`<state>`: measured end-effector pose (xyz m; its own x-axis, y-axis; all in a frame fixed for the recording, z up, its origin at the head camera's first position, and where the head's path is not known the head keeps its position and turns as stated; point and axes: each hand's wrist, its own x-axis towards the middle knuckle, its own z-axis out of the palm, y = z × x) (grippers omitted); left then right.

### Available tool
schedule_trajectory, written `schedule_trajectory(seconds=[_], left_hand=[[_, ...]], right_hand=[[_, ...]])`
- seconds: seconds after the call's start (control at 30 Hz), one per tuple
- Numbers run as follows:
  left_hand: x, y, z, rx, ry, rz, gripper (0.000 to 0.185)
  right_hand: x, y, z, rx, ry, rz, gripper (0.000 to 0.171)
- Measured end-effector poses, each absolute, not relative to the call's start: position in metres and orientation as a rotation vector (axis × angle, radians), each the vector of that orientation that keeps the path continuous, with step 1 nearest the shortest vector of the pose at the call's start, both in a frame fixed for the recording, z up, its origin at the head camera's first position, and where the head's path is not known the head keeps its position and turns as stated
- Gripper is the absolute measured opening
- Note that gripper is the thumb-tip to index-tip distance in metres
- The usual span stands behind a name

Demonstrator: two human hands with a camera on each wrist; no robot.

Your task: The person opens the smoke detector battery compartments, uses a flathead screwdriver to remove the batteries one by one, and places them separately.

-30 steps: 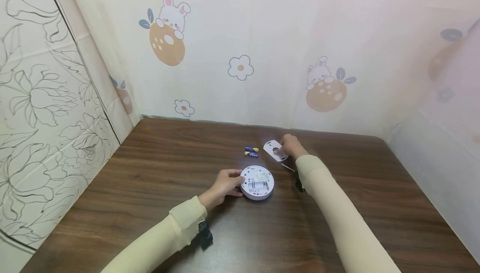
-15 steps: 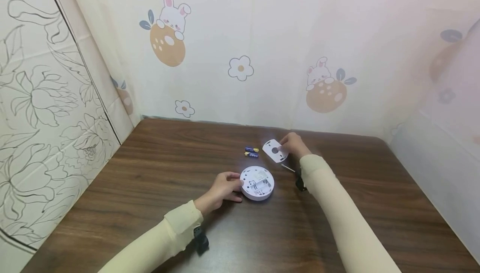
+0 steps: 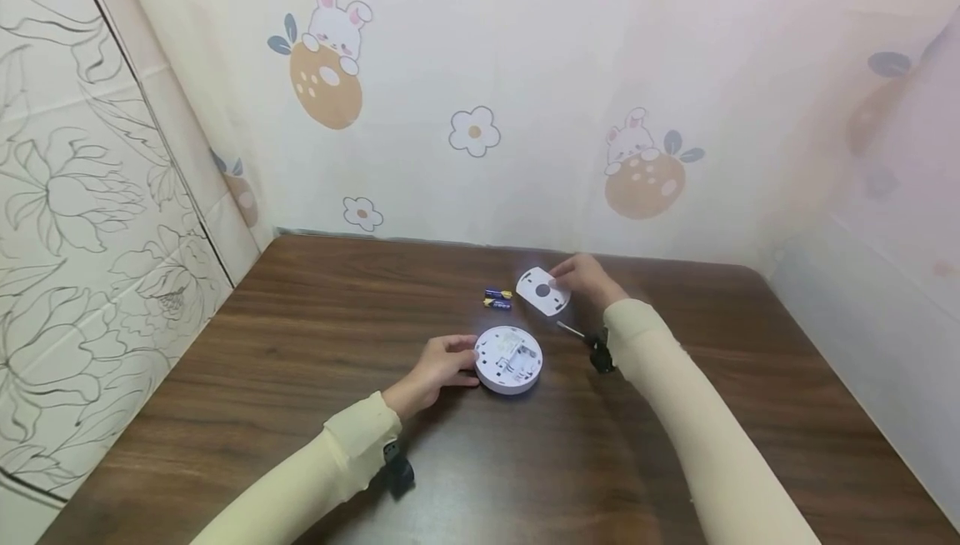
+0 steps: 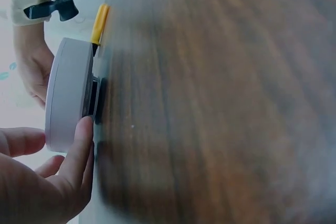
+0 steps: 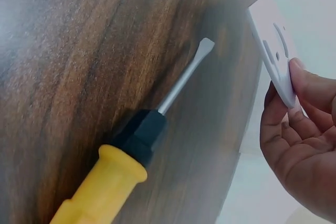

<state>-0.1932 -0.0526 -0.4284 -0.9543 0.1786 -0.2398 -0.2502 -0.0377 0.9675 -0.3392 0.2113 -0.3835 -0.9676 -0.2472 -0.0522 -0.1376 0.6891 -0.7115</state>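
A round white smoke detector (image 3: 491, 351) lies on the table with its back up and its battery compartment (image 3: 522, 359) uncovered. My left hand (image 3: 433, 372) grips its left rim, thumb above and fingers along the side, as the left wrist view confirms. Further back, my right hand (image 3: 588, 278) pinches the white mounting plate (image 5: 273, 40) by one edge between thumb and fingers. That plate, slotted and with a round hole in the middle, is held tilted off the table in the right wrist view.
Two blue-and-yellow batteries (image 3: 497, 304) lie left of the plate. Beneath the right wrist is a flat-bladed screwdriver (image 5: 100, 187) with a yellow and black handle. A patterned curtain (image 3: 420, 70) hangs behind the brown wooden table (image 3: 315, 320).
The smoke detector has turned counterclockwise under my left hand, bringing its battery compartment round to the right. My right hand has tilted the mounting plate up.
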Motion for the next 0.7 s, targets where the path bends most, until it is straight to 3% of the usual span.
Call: schedule_trajectory(seconds=[0.4, 0.7], left_hand=[[-0.185, -0.057, -0.427, -0.038, 1.892, 2.124, 0.045], [-0.187, -0.056, -0.429, -0.043, 1.902, 2.108, 0.044]], right_hand=[[-0.328, 0.212, -0.373, -0.272, 2.61, -1.237, 0.029], [-0.297, 0.201, -0.363, -0.19, 2.351, -1.361, 0.024]])
